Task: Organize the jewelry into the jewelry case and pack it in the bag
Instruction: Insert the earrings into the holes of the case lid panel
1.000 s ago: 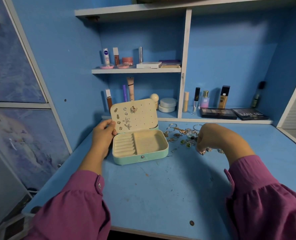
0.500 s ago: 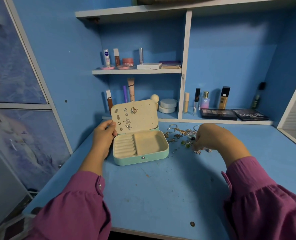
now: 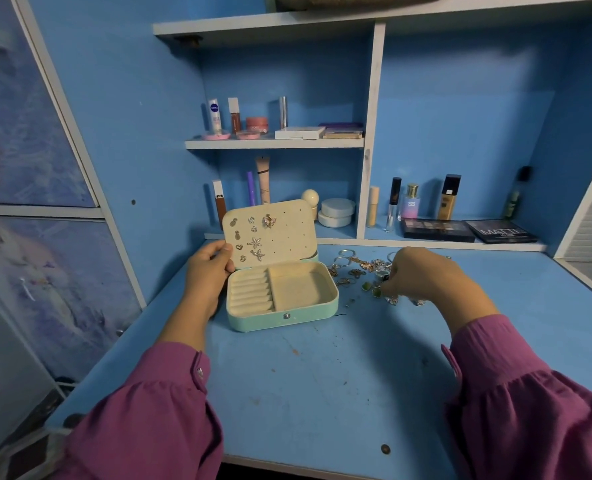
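A mint-green jewelry case (image 3: 280, 317) stands open on the blue desk, its cream lid (image 3: 287, 244) upright with several earrings pinned in it. The ring rolls and the tray inside hold nothing. My left hand (image 3: 207, 275) grips the lid's left edge, thumb on the inner face. To the right lies a pile of loose jewelry (image 3: 356, 268): rings, chains and green-stoned pieces. My right hand (image 3: 422, 278) hovers over that pile, fingertips curled down and pinching at a small dark piece; the fingers hide what they hold.
Cosmetics line the shelves behind: bottles and tubes (image 3: 408, 202), two flat palettes (image 3: 467, 230), white jars (image 3: 336, 213). A shelf divider (image 3: 370, 133) rises behind the case. Bare blue desk surface (image 3: 322, 382) lies between my sleeves. No bag is in view.
My right hand has shifted left across the jewelry pile and its fingertips have closed down among the pieces. My left hand and the case have stayed put.
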Demonstrator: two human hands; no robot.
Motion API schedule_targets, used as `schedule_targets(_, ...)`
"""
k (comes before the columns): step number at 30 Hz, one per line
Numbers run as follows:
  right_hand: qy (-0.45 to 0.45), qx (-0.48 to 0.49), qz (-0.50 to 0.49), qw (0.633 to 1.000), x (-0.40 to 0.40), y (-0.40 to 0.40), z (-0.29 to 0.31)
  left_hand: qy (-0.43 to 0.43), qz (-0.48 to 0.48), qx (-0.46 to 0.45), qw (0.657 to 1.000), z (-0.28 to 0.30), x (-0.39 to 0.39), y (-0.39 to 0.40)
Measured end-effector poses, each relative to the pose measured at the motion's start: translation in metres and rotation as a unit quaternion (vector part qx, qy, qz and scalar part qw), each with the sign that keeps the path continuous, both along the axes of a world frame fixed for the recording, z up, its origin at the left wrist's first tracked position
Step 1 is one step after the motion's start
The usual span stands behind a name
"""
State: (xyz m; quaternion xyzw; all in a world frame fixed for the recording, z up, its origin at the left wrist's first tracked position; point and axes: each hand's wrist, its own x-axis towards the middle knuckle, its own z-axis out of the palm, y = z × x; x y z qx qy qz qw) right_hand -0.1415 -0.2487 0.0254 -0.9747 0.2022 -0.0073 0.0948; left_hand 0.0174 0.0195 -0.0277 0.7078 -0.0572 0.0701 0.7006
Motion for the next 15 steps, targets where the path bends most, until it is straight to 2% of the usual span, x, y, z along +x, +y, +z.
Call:
schedule_targets(4, -0.089, 0.019, -0.001, 0.996, 0.003, 0.005, 0.004, 0.012, -0.010, -0.016, 1.000, 0.002, -0.001, 0.000)
schedule_targets(6, -0.151, 0.060, 0.010, 0.987, 0.005, 0.015, 0.005, 0.017, -0.014, -0.023, 0.999, 0.003, -0.002, 0.001)
schedule_targets(9, -0.263, 0.133, 0.033, 0.955, 0.013, 0.035, 0.000, 0.021, -0.019, -0.027, 0.999, 0.004, -0.003, 0.001)
schedule_targets(12, -0.332, 0.194, 0.059, 0.921, 0.029, 0.057, -0.005, 0.027, -0.018, -0.036, 0.999, 0.005, -0.004, 0.002)
schedule_targets(15, -0.377, 0.186, 0.077, 0.904, 0.051, 0.072, -0.011, 0.026, -0.020, -0.038, 0.999, 0.005, -0.004, 0.003)
